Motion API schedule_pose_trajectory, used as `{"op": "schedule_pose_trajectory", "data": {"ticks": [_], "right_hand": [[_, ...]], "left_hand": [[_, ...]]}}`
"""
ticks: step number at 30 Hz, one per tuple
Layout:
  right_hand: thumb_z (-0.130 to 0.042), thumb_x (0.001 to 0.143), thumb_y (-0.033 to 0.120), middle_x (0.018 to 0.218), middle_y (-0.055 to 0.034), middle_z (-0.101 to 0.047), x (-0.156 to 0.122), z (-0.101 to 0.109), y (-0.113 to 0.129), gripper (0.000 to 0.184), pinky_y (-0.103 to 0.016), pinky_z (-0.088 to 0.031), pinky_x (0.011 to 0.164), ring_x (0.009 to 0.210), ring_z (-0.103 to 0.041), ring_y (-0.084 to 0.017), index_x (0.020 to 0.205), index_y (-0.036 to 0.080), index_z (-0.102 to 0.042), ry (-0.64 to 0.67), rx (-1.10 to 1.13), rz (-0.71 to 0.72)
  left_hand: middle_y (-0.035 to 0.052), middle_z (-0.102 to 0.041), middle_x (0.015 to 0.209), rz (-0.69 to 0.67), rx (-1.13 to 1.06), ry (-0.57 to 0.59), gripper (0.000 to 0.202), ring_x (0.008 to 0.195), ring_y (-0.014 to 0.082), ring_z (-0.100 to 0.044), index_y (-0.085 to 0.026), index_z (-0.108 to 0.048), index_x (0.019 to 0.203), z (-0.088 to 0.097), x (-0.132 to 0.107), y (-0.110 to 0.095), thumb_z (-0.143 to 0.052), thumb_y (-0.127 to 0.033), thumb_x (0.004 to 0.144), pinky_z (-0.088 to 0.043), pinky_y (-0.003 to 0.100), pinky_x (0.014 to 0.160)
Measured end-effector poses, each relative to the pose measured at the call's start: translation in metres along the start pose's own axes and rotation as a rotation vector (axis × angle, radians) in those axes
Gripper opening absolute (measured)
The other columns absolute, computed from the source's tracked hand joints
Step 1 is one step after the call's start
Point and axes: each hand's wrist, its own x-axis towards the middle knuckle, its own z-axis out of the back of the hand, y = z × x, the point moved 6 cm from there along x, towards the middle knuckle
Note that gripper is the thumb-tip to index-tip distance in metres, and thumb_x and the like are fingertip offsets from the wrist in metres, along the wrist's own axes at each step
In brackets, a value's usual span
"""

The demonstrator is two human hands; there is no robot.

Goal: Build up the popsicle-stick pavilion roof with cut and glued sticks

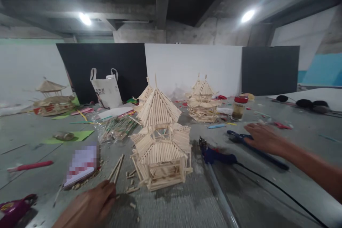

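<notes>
Sticks (116, 168), thin, pale, bundled

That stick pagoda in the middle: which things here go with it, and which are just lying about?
In hand:
stick pagoda
loose sticks in left hand
blue cutters under right hand
glue gun

Lying about:
white bag
jar
red pen

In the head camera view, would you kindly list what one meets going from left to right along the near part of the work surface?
Purple tool → red pen → left hand holding wooden sticks → stick pagoda model → blue glue gun → right hand on dark blue pliers.
</notes>
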Motion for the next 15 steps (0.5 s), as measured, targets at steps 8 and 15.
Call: {"op": "schedule_pose_trajectory", "data": {"ticks": [8, 15], "right_hand": [[-0.046, 0.083, 0.013, 0.116, -0.0241, -0.058, -0.02, -0.016, 0.08, 0.039, -0.032, -0.041, 0.089, 0.108, -0.056, -0.025, 0.118, -0.001, -0.056, 0.062, 0.156, 0.205], [-0.05, 0.068, 0.017, 0.105, -0.0203, -0.066, -0.02, -0.049, 0.109, 0.04, -0.038, -0.052, 0.084, 0.097, -0.063, -0.03, 0.101, 0.006, -0.069, -0.163, 0.177, 0.365]], "left_hand": [[-0.0044, -0.054, 0.052, 0.043, -0.219, -0.122, 0.017, 0.048, 0.0122, -0.052, -0.021, -0.052, 0.068, 0.024, -0.01, -0.007, -0.047, -0.034, 0.077, -0.037, 0.024, 0.051], [-0.0114, -0.042, 0.042, 0.107, -1.085, -0.143, 0.022, 0.03, 0.003, -0.031, -0.018, -0.048, 0.073, 0.043, -0.007, -0.022, -0.062, -0.035, 0.07, -0.02, 0.015, 0.031]]}}
